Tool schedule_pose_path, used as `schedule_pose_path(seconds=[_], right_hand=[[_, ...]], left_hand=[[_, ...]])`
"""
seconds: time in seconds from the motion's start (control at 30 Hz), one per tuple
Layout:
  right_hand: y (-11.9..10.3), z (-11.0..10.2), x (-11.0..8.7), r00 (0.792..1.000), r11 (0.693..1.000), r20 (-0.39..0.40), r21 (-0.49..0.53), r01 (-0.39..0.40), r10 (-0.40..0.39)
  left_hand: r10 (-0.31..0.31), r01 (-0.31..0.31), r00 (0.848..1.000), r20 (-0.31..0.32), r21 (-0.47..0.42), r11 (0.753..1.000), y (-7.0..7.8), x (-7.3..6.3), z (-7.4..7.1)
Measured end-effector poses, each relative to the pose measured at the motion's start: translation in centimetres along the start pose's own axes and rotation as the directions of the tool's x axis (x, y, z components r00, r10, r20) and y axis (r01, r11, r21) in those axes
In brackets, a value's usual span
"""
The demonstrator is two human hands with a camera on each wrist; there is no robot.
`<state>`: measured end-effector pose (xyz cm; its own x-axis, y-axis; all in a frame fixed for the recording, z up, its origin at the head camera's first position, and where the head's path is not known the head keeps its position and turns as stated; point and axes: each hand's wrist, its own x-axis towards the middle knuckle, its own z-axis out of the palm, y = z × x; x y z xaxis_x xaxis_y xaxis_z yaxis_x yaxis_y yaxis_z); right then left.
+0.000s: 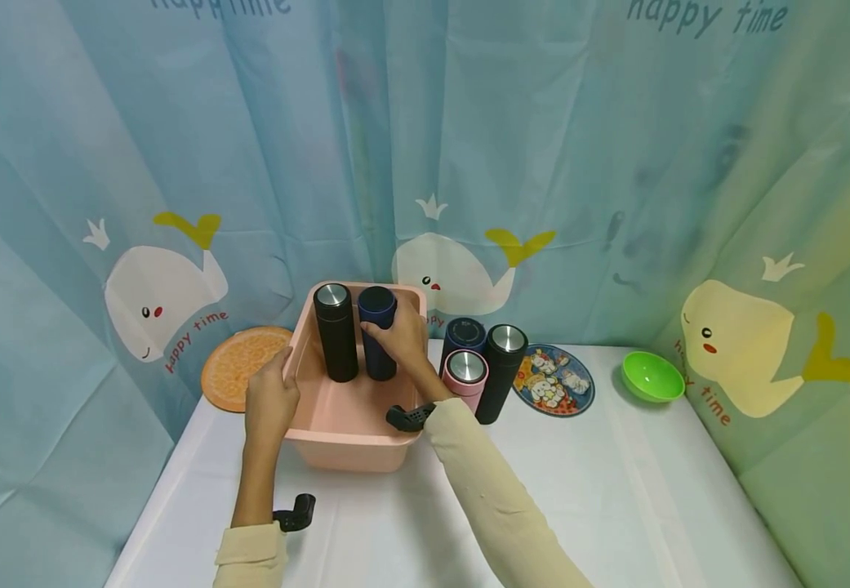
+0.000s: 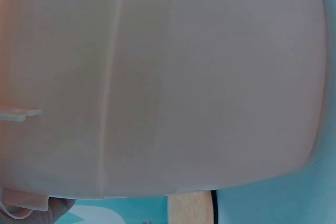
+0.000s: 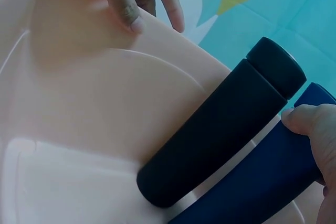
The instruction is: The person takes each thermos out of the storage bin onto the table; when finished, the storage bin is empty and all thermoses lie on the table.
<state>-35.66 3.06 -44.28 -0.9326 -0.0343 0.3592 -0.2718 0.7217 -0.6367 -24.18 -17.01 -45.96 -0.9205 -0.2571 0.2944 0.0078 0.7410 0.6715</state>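
Note:
A pink plastic basin (image 1: pixel 351 453) stands on the table, its near side toward me. My left hand (image 1: pixel 272 394) grips its left rim, thumb on the inside and fingers outside, as the right wrist view shows. Inside the basin my right hand (image 1: pixel 404 333) holds a dark blue thermos (image 1: pixel 379 351) near its top, thumb across the front. Left of it a black thermos (image 1: pixel 337 343) with a silver-topped lid stands upright in the basin, close beside the blue one. In the left wrist view the basin's outer wall (image 2: pixel 210 87) fills most of the picture.
Right of the basin stand another blue thermos (image 1: pixel 465 333), a pink one (image 1: pixel 465 377) and a black one (image 1: pixel 502 371), close together. Farther right lie a patterned round mat (image 1: pixel 557 382) and a green bowl (image 1: pixel 653 377). An orange-slice round mat (image 1: pixel 229 371) leans at the left.

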Motion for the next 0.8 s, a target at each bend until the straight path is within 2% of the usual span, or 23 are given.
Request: schedule_pose_path(seconds=[0.2,0.63,0.8], right_hand=[[-0.2,-0.2,-0.2,1.000,1.000,-0.019,0.020,-0.024,0.024],[-0.3,-0.1,-1.5,0.997,0.997,-0.067,0.056,0.049,-0.045],[-0.6,-0.2,-2.4,0.996,0.992,-0.075,0.117,0.054,-0.045]], left_hand=[[0.007,-0.007,1.000,-0.006,-0.003,1.000,0.1,0.1,-0.2],[-0.003,0.003,1.000,0.000,-0.009,1.000,0.1,-0.2,-0.1],[-0.003,0.003,1.000,-0.006,-0.009,1.000,0.2,-0.2,-0.2]])
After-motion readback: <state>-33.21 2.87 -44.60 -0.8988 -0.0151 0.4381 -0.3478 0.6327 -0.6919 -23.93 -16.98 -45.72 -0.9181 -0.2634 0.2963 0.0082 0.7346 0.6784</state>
